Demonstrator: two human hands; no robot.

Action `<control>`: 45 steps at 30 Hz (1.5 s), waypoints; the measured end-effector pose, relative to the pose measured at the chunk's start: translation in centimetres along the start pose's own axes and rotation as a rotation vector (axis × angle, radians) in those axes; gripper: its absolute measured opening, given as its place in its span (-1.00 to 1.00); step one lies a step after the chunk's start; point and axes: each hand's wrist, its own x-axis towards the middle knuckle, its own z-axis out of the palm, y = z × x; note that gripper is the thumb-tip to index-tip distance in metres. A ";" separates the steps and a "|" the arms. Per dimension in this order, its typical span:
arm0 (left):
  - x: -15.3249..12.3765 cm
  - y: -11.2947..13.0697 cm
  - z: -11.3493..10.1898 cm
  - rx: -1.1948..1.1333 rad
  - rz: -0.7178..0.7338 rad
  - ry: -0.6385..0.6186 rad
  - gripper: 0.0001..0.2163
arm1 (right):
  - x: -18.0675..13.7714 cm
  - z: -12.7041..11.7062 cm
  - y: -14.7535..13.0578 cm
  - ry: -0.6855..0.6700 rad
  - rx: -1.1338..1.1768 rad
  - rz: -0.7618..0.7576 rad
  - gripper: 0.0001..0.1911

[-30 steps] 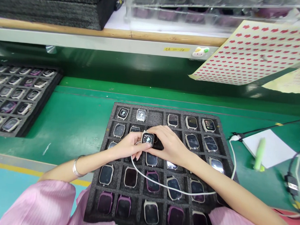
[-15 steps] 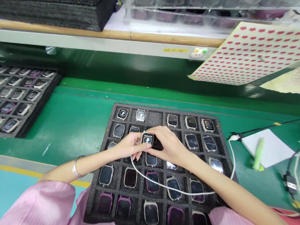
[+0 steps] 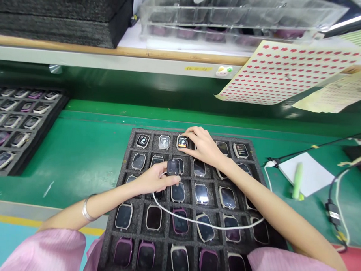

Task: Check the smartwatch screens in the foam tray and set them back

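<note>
My left hand (image 3: 155, 179) is closed on a small black square charger (image 3: 173, 167) over the upper-left part of the foam tray (image 3: 125, 151). A white cable (image 3: 192, 220) runs from it across the tray to the right. My right hand (image 3: 204, 146) grips a lit smartwatch (image 3: 182, 141) by its right edge, at the third compartment of the top row. Left of it, a smartwatch (image 3: 164, 142) and another smartwatch (image 3: 142, 141) lie with lit screens. Further smartwatches with silver or purple frames fill many compartments; my hands and arms hide some.
A second foam tray (image 3: 18, 147) of watches stands at the left on the green table (image 3: 85, 148). White paper (image 3: 311, 171) with a green marker (image 3: 297, 181) lies at right, near cables. A shelf (image 3: 112, 58) overhangs the back, with a sticker sheet (image 3: 277, 75) hanging from it.
My right hand has carried the lit smartwatch up and away from the charger to the formerly bare top-row compartment. My left hand stays with the charger, now uncovered. The view has shifted slightly.
</note>
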 end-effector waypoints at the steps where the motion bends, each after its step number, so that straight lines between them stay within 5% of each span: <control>1: 0.0 0.0 0.0 0.003 -0.003 -0.006 -0.53 | 0.0 -0.3 0.2 -0.050 -0.048 -0.029 -0.57; 7: -0.1 -0.2 -0.1 0.040 0.015 -0.027 -0.59 | -1.4 -4.0 1.2 -0.193 -0.186 -0.043 -0.74; 11: 0.0 -0.3 -0.1 0.060 0.027 -0.015 -0.66 | -2.2 -4.1 1.8 -0.290 -0.235 0.018 -0.71; 18: -0.1 0.6 0.1 0.018 -0.015 -0.003 -0.73 | -1.8 -3.3 2.1 -0.208 -0.226 0.084 -0.66; 23: 0.5 0.9 0.4 -0.027 -0.039 -0.031 -0.65 | -2.6 -5.0 -0.9 -0.024 0.187 0.033 -0.68; 29: 1.3 0.9 1.0 -0.077 0.008 -0.073 -0.62 | -3.8 -2.2 -5.0 -0.133 0.236 -0.048 -0.66; 37: 1.5 -0.5 1.6 -0.106 0.069 0.052 -0.61 | -4.2 0.3 -5.0 -0.041 0.231 -0.052 -0.63; 45: 0.7 -1.0 1.0 -0.147 0.104 0.039 -0.67 | -4.3 1.3 -6.0 0.073 0.307 -0.065 -0.66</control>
